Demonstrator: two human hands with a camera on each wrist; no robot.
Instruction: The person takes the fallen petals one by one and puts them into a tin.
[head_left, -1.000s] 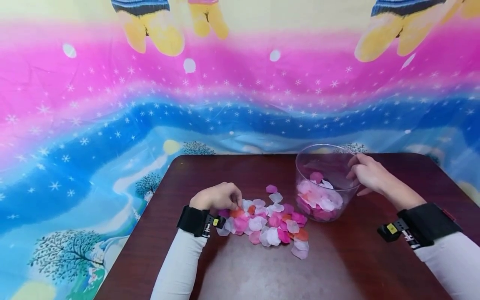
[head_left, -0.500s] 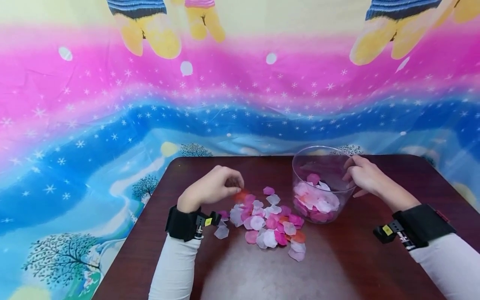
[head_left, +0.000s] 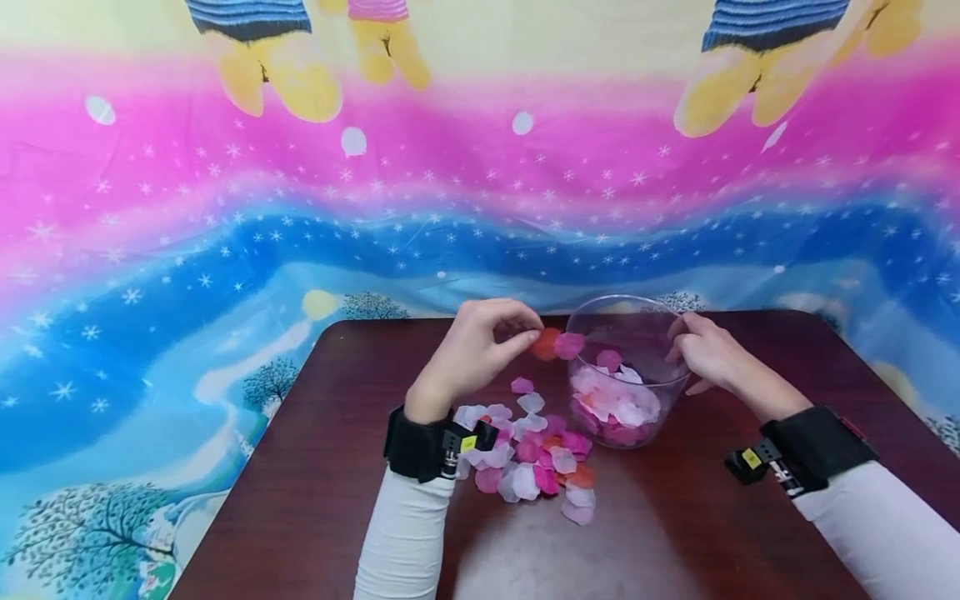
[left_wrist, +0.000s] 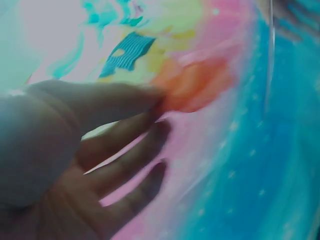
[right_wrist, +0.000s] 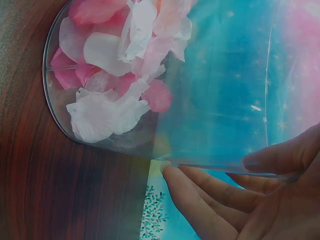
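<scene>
**Trainee:** Petals first — where do things stand?

**Coach:** Just above the middle of the head view, the left hand (head_left: 472, 354) pinches an orange petal (head_left: 545, 342) and a pink petal (head_left: 568, 344) between thumb and fingertips, right at the near rim of the clear plastic tub (head_left: 600, 433). The left wrist view shows the orange one caught at the fingertips, blurred.

**Trainee:** And the other hand?

**Coach:** The right hand (head_left: 708, 352) grips the tub's right rim, thumb inside the wall and fingers curled against the outside; the right wrist view shows this. The tub looks tipped toward the petals.

**Trainee:** How do I do the drop well?

**Coach:** My judgement: carry the pinch fully past the rim before loosening it. Petals are light and may cling to skin or drift, so release low, over the heap already inside. Hold the tub steady meanwhile.

**Trainee:** What else is there?

**Coach:** A loose pile of petals (head_left: 528, 462) lies on the brown table (head_left: 337, 467), lower centre, just left of the tub.
</scene>
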